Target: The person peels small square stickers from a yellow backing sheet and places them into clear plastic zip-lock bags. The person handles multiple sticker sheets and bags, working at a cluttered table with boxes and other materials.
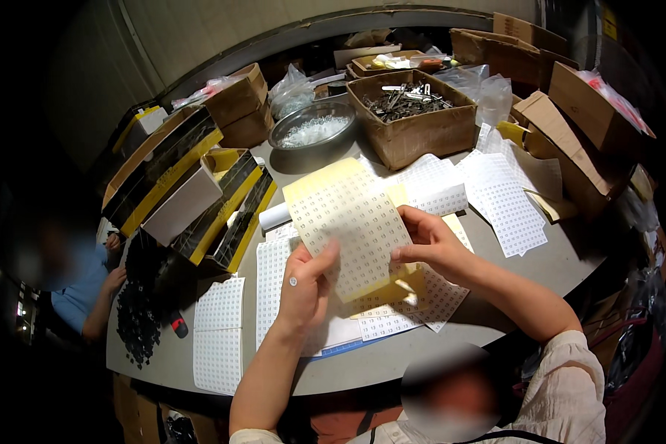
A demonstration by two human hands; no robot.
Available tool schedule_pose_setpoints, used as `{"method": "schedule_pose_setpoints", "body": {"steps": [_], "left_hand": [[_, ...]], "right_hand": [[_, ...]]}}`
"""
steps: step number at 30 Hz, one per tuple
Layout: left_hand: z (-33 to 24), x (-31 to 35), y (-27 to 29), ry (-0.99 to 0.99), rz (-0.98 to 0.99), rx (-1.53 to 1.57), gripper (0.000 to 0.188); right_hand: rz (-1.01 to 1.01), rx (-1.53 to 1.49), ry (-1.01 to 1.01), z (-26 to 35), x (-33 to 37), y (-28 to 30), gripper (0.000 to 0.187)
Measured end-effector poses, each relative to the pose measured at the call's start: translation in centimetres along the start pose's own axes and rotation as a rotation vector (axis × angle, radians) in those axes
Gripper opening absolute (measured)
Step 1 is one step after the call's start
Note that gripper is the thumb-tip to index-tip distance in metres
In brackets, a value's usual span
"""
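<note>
A yellowish sheet of small printed stickers (344,214) is held up above the table, tilted, between my two hands. My left hand (307,285) grips its lower left part, thumb on the printed face. With thumb and fingers, my right hand (436,251) pinches the sheet's right edge. A small round white sticker (293,281) is on the back of my left hand near the thumb. Under my hands lie a yellow backing sheet (403,292) and more white printed sticker sheets (388,325). What lies directly behind the held sheet is hidden.
Further sticker sheets lie left (218,325) and right (503,207) on the grey table (362,374). Beyond are a metal bowl of clear pieces (277,140) and a carton of dark metal parts (414,133). Black-yellow boxes (218,214), black pieces (137,318) and another person's arm (100,303) are left.
</note>
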State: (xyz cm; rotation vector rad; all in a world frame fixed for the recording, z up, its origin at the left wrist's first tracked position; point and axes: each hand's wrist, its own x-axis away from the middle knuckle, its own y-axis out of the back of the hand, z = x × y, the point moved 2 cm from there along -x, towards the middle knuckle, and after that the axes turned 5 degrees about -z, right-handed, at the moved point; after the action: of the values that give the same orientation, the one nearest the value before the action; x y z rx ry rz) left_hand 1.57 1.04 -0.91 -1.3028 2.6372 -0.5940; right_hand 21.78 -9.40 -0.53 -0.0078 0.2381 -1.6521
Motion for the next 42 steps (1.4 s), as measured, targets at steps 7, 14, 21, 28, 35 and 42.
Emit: {"method": "schedule_pose_setpoints", "body": {"steps": [7,14,21,28,35,42], "left_hand": [[-0.4,0.7,-1.0,-0.018,0.037,-0.007,0.035],[-0.8,1.4,-2.1,0.026,0.053,0.012,0.034],[-0.5,1.5,-2.2,-0.008,0.064,-0.033,0.036],[-0.4,1.7,-2.4,-0.004,0.071,-0.035,0.036],[-0.6,2.1,-2.7,0.050,0.120,-0.058,0.038],[-0.3,2.2,-2.8,0.058,0.123,-0.095,0.036]], "right_hand": [[-0.011,-0.016,0.031,-0.2,-0.1,0.2,0.066],[-0.013,-0.008,0.051,0.2,0.1,0.1,0.065],[-0.024,-0.064,0.036,0.2,-0.1,0.3,0.073],[-0.038,-0.072,0.046,0.5,-0.1,0.3,0.068],[-0.066,-0.086,0.064,0.8,0.0,0.3,0.065],[-0.094,-0.101,0.097,1.0,-0.1,0.5,0.062]]}}
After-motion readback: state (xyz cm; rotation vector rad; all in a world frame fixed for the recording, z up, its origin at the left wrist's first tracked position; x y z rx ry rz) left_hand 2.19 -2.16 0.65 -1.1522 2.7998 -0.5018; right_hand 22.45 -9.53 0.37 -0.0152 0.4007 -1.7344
